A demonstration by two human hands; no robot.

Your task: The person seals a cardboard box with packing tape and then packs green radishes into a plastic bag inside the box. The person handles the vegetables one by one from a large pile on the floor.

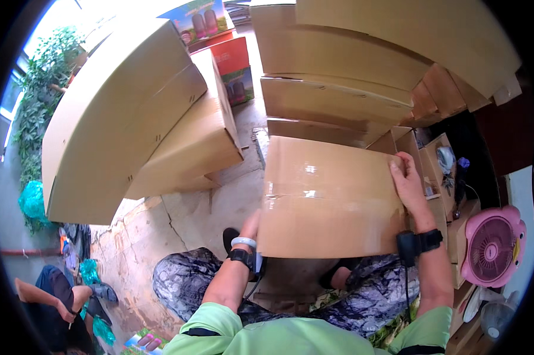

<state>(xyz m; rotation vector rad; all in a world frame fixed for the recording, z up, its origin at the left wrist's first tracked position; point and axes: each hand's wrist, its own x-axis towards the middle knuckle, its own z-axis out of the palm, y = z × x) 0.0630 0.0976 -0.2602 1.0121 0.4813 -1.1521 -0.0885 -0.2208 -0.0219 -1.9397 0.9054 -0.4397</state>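
A taped cardboard box is held in front of me, above my lap. My right hand grips its upper right edge, with the thumb on the top face. My left hand is at the box's lower left side, its fingers hidden behind the cardboard. Clear tape runs across the middle of the box. Just behind it, more brown cartons are stacked.
Large cartons lean at the left, near printed boxes. At the right are an open cardboard tray with small items and a pink fan. Another person sits at the lower left. A cracked floor shows between.
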